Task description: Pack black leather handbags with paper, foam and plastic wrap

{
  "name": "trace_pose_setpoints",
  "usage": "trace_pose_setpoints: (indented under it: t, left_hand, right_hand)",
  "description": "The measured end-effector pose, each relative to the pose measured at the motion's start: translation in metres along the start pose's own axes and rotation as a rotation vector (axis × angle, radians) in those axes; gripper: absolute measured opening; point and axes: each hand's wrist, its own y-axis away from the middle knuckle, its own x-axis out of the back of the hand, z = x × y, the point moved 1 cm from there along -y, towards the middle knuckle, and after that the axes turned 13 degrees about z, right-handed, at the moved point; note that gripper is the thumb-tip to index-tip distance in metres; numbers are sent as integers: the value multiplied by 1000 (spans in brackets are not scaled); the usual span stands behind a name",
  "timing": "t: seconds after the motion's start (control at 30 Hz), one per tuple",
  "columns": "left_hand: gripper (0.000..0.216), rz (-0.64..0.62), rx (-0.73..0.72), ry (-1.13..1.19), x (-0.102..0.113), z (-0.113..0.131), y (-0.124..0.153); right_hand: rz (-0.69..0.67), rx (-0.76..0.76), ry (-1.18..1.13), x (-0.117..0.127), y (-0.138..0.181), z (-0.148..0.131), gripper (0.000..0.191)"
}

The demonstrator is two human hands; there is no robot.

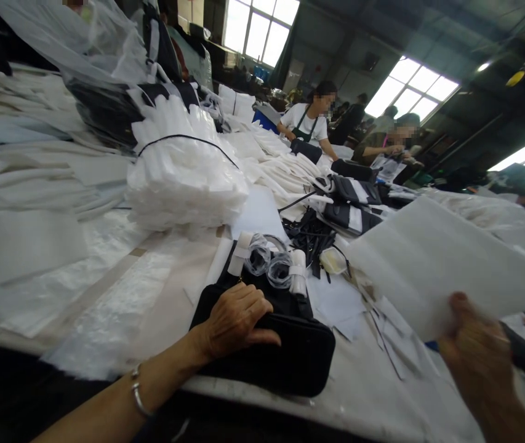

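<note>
My left hand point(239, 320), with a bracelet at the wrist, is closed over the top edge of a black bag point(290, 351) at the table's front edge. Wrapped handle pieces and clear plastic-covered coils point(279, 269) lie on the bag's far part. On the right, my right hand point(479, 351) pinches a white foam sheet point(432, 264) by its near edge, thumb on top, and holds it tilted above the table. Motion blurs this hand a little, and its fingers under the sheet are hidden.
A banded bundle of white foam point(183, 166) stands behind the bag, with clear plastic bags point(119, 301) to the left. Black straps point(311, 237), paper pieces point(336, 301) and folded black bags point(352, 203) lie to the right. Two co-workers point(311, 123) work across the table.
</note>
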Motion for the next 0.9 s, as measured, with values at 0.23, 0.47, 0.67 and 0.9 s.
trace_pose_setpoints:
  t: [0.23, 0.47, 0.67, 0.9]
  left_hand:
    - [48, 20, -2, -1, 2, 0, 2]
    - [47, 17, 11, 18, 3, 0, 0]
    - [46, -50, 39, 21, -1, 1, 0]
    - [38, -141, 91, 33, -3, 1, 0]
  right_hand:
    - [-63, -112, -217, -64, 55, 7, 64]
    - [-554, -304, 11, -44, 22, 17, 46]
    - [-1116, -45, 21, -111, 84, -5, 34]
    - [-370, 863, 793, -91, 50, -25, 64]
